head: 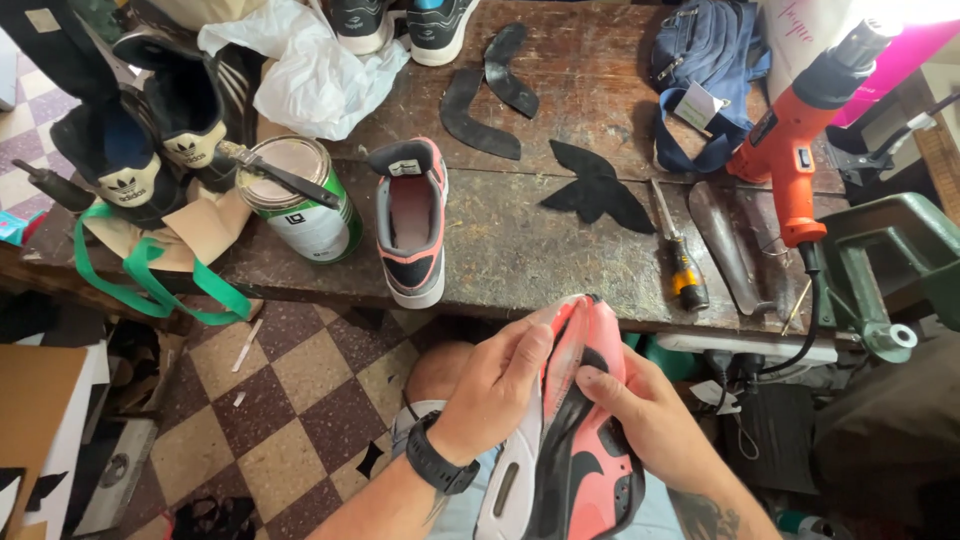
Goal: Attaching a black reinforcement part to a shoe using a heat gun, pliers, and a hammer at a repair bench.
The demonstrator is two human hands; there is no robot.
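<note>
Both my hands hold a pink and black sneaker (580,470) with a white sole, low in front of the workbench. My left hand (497,385), a black watch on its wrist, wraps the sole side of the shoe. My right hand (640,410) grips the upper, with fingers pressed along the shoe's edge near the toe. The matching pink, grey and black sneaker (412,222) lies on the workbench (520,250) with its opening up, a little beyond my left hand.
On the bench lie an open glue can (300,195) with a brush across it, black cut pieces (595,188), a screwdriver (680,255), a metal tool (728,250), an orange heat gun (795,150), a blue bag (705,75), white plastic (315,70) and black shoes (160,140). A green vice (885,270) stands right.
</note>
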